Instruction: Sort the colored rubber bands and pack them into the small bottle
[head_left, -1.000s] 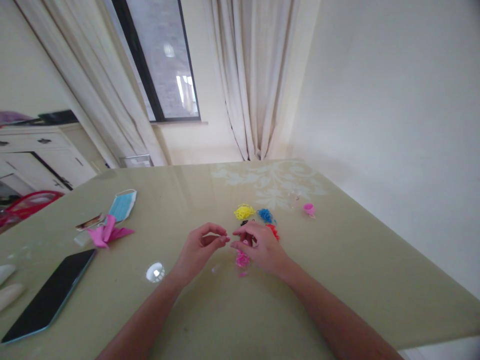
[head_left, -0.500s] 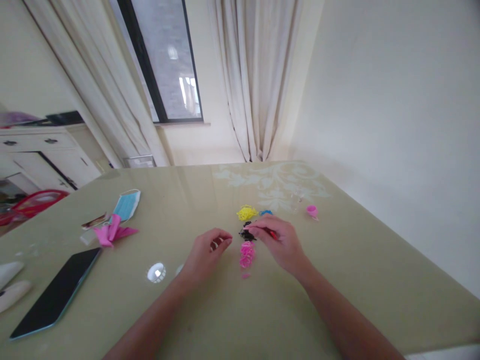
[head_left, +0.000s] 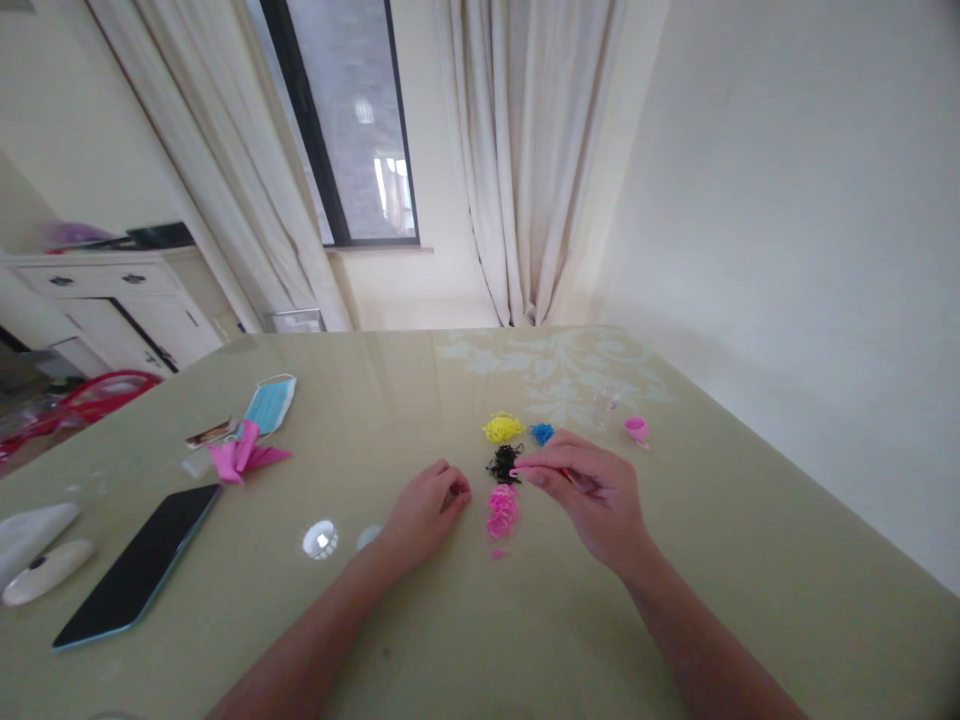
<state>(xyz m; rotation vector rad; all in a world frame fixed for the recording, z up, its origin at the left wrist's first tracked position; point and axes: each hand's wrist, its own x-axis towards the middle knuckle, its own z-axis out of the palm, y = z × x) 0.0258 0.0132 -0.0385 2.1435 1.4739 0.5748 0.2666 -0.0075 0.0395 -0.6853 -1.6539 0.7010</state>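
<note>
Small piles of tiny rubber bands lie on the green table [head_left: 712,560]: yellow [head_left: 502,429], blue [head_left: 541,433], black [head_left: 502,463] and pink [head_left: 502,509]. My left hand [head_left: 427,512] rests on the table just left of the pink pile, its fingers curled in; what they hold, if anything, is hidden. My right hand [head_left: 592,490] hovers right of the black pile, fingers pinched together with the tips pointing at that pile. A bit of red shows under its fingers.
A pink cap [head_left: 637,429] and a clear small container [head_left: 604,400] sit beyond my right hand. At the left lie a dark tablet [head_left: 139,565], a blue face mask [head_left: 268,405], a pink paper piece [head_left: 241,456], and white objects [head_left: 37,545]. A wall borders the right side.
My hands drew apart. The left hand sank to the table and curled up. The right hand moved right and back, uncovering the pink and black piles. The view shifted slightly.
</note>
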